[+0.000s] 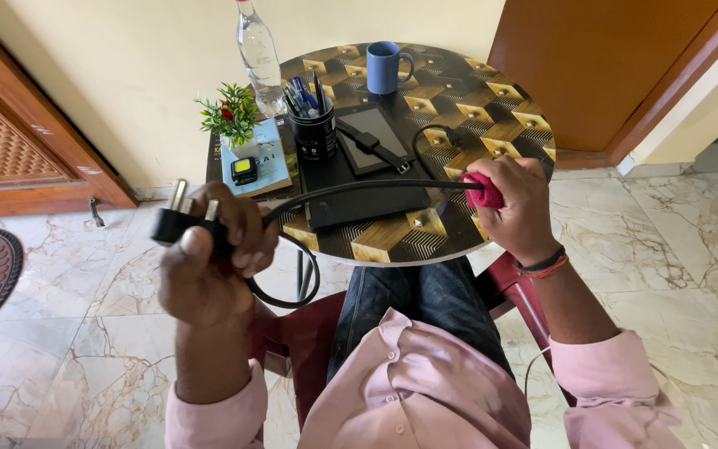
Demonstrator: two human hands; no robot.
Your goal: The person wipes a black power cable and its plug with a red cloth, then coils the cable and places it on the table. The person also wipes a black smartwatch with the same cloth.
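Observation:
My left hand (209, 258) is raised at the left and grips a black three-pin plug (178, 218), its metal pins pointing up. A black cable (359, 188) runs from the plug across the table front to my right hand (518, 208). My right hand is closed around a small pink-red cloth (485, 191), which is pressed on the cable. A loop of the cable hangs below the table edge.
The round patterned table (459, 91) carries a blue mug (386, 66), a clear water bottle (258, 54), a black pen holder (313, 125), a small plant (230, 116), a book (261, 162), a tablet with a watch (371, 141) and a black flat device (367, 204). I sit on a red chair (292, 333).

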